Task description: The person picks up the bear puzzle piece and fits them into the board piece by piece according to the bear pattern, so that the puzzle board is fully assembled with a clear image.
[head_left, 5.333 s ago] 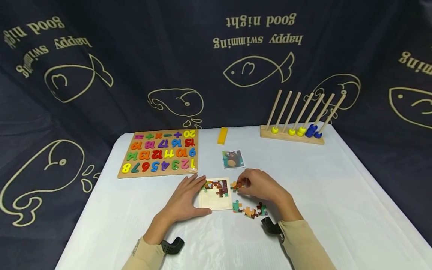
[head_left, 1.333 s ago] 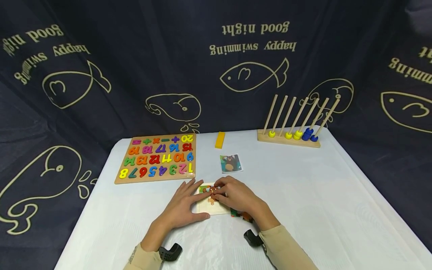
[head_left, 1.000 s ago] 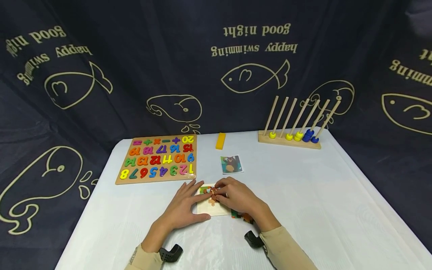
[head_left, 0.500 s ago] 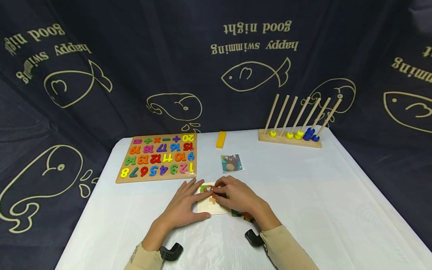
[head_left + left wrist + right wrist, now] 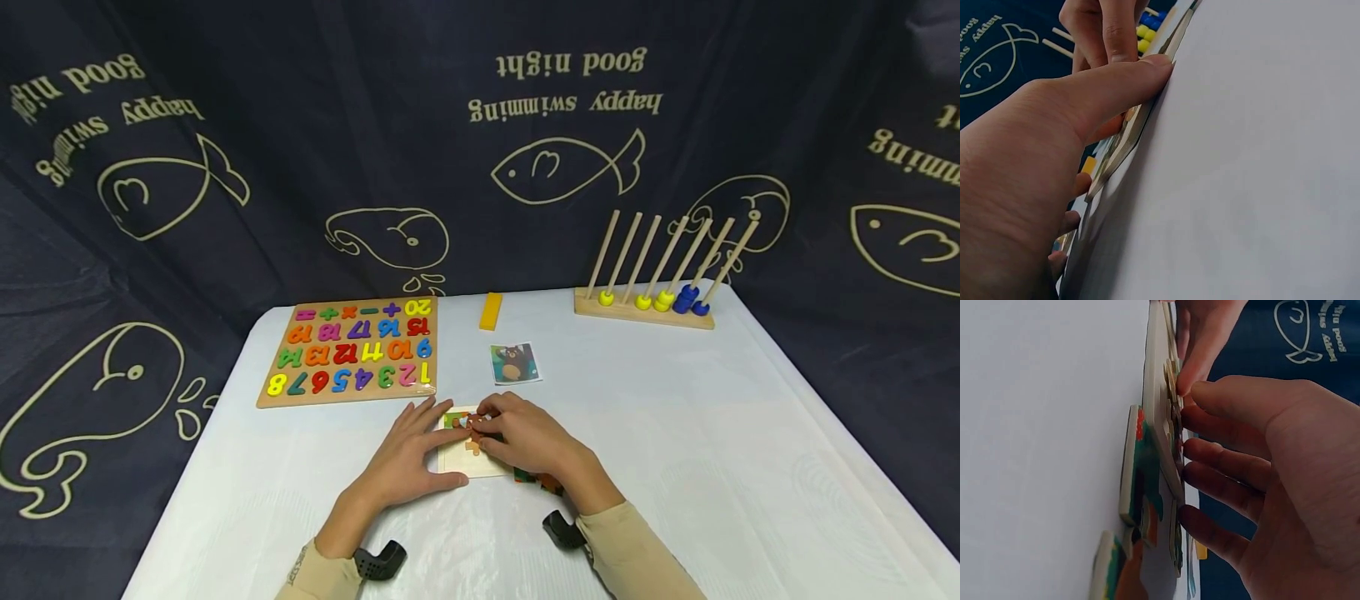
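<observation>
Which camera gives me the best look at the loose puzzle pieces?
The right wrist view: it shows the loose puzzle pieces up close, including their thick edges. In the head view, the right hand partly covers them; in the left wrist view, I cannot make any out.

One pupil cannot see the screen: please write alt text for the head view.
A person's left hand rests on a puzzle tray while the right hand touches bear pieces in it. Beyond them are a number board, bear card, yellow block and bead rack.
</observation>
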The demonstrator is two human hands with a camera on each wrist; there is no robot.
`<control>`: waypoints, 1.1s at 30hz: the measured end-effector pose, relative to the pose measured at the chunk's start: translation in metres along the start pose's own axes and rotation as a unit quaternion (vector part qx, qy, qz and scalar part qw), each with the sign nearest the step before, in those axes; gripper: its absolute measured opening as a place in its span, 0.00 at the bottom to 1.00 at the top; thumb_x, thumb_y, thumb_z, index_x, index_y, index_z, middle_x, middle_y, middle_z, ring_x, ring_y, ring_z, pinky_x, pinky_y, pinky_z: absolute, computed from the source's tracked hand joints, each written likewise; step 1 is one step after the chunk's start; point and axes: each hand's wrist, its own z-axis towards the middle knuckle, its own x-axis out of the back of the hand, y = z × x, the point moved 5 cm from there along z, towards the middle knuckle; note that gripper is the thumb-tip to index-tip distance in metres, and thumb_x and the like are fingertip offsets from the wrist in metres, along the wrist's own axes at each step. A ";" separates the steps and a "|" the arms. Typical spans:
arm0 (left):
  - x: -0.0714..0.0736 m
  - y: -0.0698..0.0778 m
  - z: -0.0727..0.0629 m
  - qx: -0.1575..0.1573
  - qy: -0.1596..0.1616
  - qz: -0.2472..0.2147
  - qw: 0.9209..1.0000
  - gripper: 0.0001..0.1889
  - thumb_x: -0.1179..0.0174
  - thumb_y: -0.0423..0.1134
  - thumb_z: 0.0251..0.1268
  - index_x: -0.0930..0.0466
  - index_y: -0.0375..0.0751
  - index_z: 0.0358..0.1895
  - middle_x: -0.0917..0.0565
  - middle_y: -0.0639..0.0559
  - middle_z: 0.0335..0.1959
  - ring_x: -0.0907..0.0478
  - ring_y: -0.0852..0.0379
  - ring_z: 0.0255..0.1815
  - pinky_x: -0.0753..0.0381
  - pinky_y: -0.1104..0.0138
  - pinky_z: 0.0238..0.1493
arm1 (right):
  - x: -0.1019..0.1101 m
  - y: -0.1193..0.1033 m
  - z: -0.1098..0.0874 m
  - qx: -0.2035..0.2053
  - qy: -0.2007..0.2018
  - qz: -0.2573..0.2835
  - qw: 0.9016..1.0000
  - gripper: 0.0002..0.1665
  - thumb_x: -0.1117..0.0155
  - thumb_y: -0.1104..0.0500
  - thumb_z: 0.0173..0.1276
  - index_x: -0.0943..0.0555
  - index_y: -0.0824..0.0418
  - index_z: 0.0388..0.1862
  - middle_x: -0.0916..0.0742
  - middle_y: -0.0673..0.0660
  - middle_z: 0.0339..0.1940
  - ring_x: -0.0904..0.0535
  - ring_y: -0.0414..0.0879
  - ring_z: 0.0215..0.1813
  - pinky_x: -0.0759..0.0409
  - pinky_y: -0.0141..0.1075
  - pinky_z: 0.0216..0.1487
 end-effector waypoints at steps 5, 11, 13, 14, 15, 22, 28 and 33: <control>0.001 0.000 0.001 -0.004 0.003 -0.006 1.000 0.34 0.39 0.72 0.49 0.22 0.64 0.60 0.37 0.50 0.72 0.52 0.43 0.75 0.56 0.46 0.72 | 0.000 -0.001 0.000 0.001 0.001 0.001 1.000 0.20 0.40 0.47 0.70 0.16 0.53 0.56 0.20 0.51 0.53 0.28 0.46 0.55 0.25 0.42 0.54; 0.002 0.001 0.002 -0.002 0.007 -0.006 1.000 0.35 0.40 0.73 0.48 0.21 0.63 0.60 0.37 0.50 0.72 0.51 0.44 0.75 0.55 0.45 0.71 | 0.002 -0.005 -0.002 0.001 -0.007 -0.026 1.000 0.20 0.40 0.47 0.69 0.17 0.52 0.56 0.21 0.51 0.55 0.28 0.47 0.55 0.25 0.43 0.54; 0.002 0.001 0.002 0.000 0.006 -0.007 1.000 0.35 0.40 0.73 0.48 0.21 0.63 0.60 0.37 0.50 0.72 0.51 0.44 0.75 0.55 0.45 0.71 | 0.002 -0.006 -0.002 0.000 -0.011 -0.034 0.999 0.20 0.41 0.47 0.70 0.17 0.51 0.56 0.21 0.51 0.55 0.28 0.47 0.55 0.25 0.43 0.54; 0.002 0.001 0.001 0.002 0.004 -0.006 1.000 0.35 0.40 0.73 0.48 0.22 0.64 0.60 0.37 0.51 0.72 0.52 0.44 0.75 0.55 0.46 0.72 | 0.002 -0.006 -0.002 -0.001 -0.012 -0.036 0.999 0.20 0.41 0.47 0.70 0.17 0.51 0.56 0.21 0.51 0.55 0.28 0.47 0.55 0.25 0.43 0.54; 0.001 0.001 0.001 0.004 0.002 -0.005 1.000 0.35 0.40 0.73 0.49 0.22 0.64 0.60 0.37 0.51 0.72 0.52 0.45 0.75 0.55 0.46 0.72 | 0.002 -0.005 -0.002 -0.002 -0.013 -0.035 0.999 0.20 0.41 0.47 0.70 0.17 0.51 0.57 0.21 0.51 0.56 0.28 0.47 0.56 0.25 0.43 0.54; -0.001 0.000 -0.001 0.014 -0.008 -0.003 1.000 0.35 0.41 0.74 0.49 0.23 0.65 0.61 0.39 0.53 0.73 0.53 0.46 0.76 0.57 0.47 0.72 | 0.005 -0.002 -0.005 -0.007 -0.033 0.017 0.999 0.21 0.39 0.46 0.69 0.18 0.47 0.58 0.22 0.52 0.60 0.29 0.46 0.59 0.26 0.44 0.58; 0.000 -0.001 0.001 0.013 -0.008 0.006 1.000 0.35 0.41 0.74 0.49 0.23 0.67 0.61 0.39 0.53 0.73 0.54 0.47 0.76 0.56 0.47 0.72 | 0.006 0.000 -0.005 0.001 -0.036 0.024 0.999 0.16 0.39 0.48 0.69 0.17 0.45 0.55 0.22 0.52 0.60 0.29 0.46 0.60 0.28 0.45 0.59; -0.001 -0.001 0.000 0.014 -0.008 0.003 1.000 0.35 0.41 0.74 0.49 0.23 0.66 0.61 0.39 0.53 0.73 0.54 0.46 0.76 0.57 0.48 0.72 | 0.004 -0.001 -0.003 -0.006 -0.029 0.014 0.999 0.16 0.34 0.49 0.65 0.15 0.47 0.52 0.21 0.52 0.58 0.28 0.47 0.58 0.26 0.45 0.57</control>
